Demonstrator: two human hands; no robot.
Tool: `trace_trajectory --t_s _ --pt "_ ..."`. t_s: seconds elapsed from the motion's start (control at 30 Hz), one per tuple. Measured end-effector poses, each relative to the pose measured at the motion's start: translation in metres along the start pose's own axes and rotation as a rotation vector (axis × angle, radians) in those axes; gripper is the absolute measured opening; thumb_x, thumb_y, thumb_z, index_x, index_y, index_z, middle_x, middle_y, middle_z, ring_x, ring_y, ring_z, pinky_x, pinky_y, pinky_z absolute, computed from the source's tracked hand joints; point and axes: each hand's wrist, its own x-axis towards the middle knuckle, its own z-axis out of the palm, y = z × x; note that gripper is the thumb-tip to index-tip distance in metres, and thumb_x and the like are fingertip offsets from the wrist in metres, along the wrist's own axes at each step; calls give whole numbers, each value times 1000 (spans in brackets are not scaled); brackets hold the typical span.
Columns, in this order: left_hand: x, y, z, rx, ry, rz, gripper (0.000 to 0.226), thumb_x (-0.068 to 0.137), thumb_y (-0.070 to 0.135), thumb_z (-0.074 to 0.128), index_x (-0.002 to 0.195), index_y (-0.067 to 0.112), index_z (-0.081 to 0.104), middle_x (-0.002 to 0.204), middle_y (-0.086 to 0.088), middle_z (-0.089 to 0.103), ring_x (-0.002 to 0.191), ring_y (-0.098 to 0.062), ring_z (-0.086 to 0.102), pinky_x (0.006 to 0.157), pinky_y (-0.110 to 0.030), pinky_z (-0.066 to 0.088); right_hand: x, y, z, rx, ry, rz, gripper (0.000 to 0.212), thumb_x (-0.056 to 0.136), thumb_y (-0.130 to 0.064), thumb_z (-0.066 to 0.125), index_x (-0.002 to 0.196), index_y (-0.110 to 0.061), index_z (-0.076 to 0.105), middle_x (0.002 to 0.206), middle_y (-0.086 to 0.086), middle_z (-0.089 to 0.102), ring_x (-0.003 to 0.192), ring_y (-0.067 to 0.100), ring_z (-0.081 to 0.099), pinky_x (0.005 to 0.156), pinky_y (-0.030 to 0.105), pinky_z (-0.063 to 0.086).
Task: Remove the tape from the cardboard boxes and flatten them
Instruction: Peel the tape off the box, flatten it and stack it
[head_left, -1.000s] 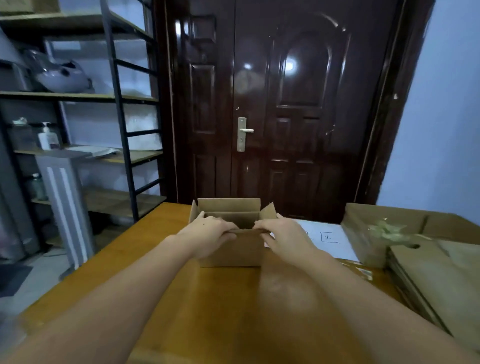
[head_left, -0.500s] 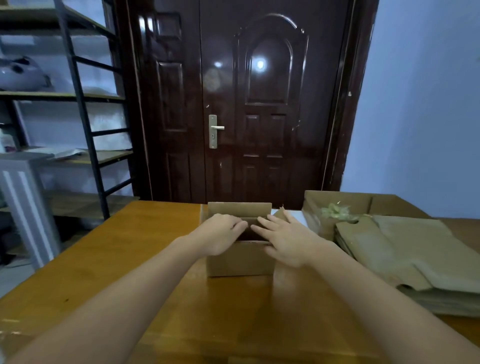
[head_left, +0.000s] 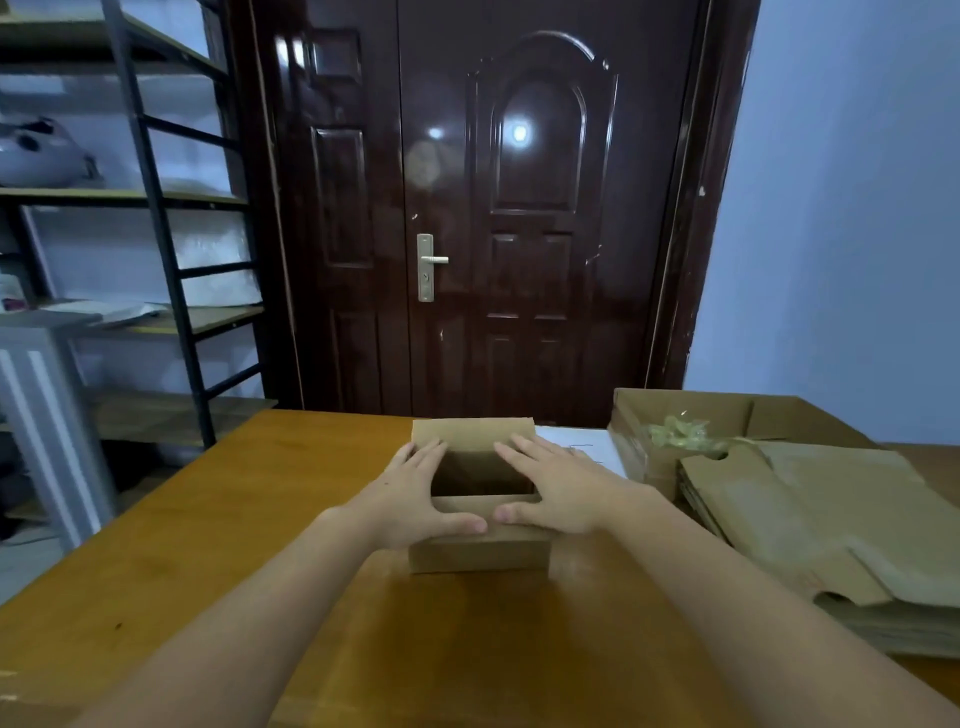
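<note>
Both hands lie flat on top of a small cardboard box (head_left: 480, 553) in the middle of the wooden table (head_left: 208, 519). Left hand (head_left: 415, 499) covers the box's left side, fingers straight and spread, reaching toward the far edge, thumb stretched right along the near flap. Right hand (head_left: 553, 491) mirrors it on the right side, fingers straight, slightly fanned, thumb pointing left along the same near flap. Thumb tips close together, not touching. Neither hand curls round anything; palms press down on the box's sides.

Box sits upright, top open, dark inside showing between the hands. Far flap (head_left: 472, 434) stands up behind the fingertips. Near flap folded down under the thumbs. Cannot tell if any tape is left on it.

Right of the box, near the table's right edge, a stack of flattened cardboard (head_left: 831, 525), several layers thick, top sheet with a notch at its far left corner. Just beyond the stack, a larger open carton (head_left: 680, 410) with crumpled yellowish tape or plastic (head_left: 675, 431) inside; material unclear. Between small box and carton, a white paper sheet (head_left: 582, 441) flat on the table, partly hidden by the right hand.

Far side: dark glossy double door (head_left: 493, 208) with a metal handle (head_left: 428, 265). Left: black metal shelf unit (head_left: 161, 234) with wooden boards, a pale rounded object (head_left: 41, 156) on an upper shelf, blurred. White pillar-like stand (head_left: 47, 415) at near left. Pale blue wall (head_left: 841, 208) on the right.
</note>
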Motion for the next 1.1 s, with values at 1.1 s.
trace_trajectory --t_s 1.1 --pt "-19 -7 -9 -8 323 34 98 77 81 67 155 28 41 161 3 42 146 -18 41 118 -41 41 -2 8 22 209 342 255 117 78 -88 47 163 -17 9 171 0 1 156 18 -8 126 45 6"
